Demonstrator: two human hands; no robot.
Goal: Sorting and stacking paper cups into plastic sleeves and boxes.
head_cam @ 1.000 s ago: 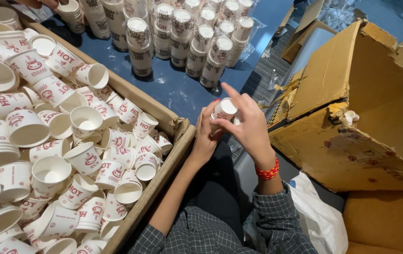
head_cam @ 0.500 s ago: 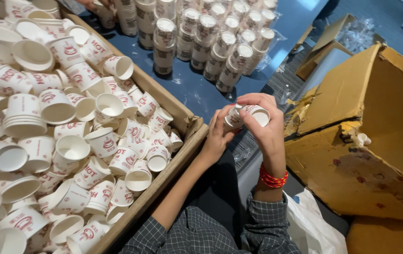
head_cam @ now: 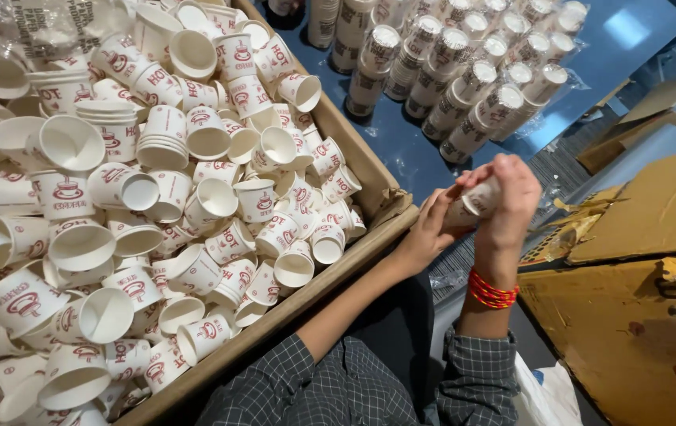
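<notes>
- A short stack of paper cups [head_cam: 476, 203] is gripped by the right hand [head_cam: 507, 201] and steadied by the left hand [head_cam: 425, 233], right of the cardboard tray [head_cam: 369, 170]
- The stack could slip (hold looks light)
- Loose white cups with red print [head_cam: 196, 173] fill the tray; wrapped cup sleeves [head_cam: 464, 63] stand far on the blue tabletop [head_cam: 630, 31]

- We see bright, even overhead light, cool in tone.
- A pale glare patch sits on the blue tabletop [head_cam: 626, 28] at the upper right.
- The loose paper cups [head_cam: 156, 197] look sharp, with soft shadows between them.
- Our hands [head_cam: 480, 205] show slight motion blur.
- The wide lens bends and stretches the edges, most at the left.
- The space under our arms is dark.
</notes>
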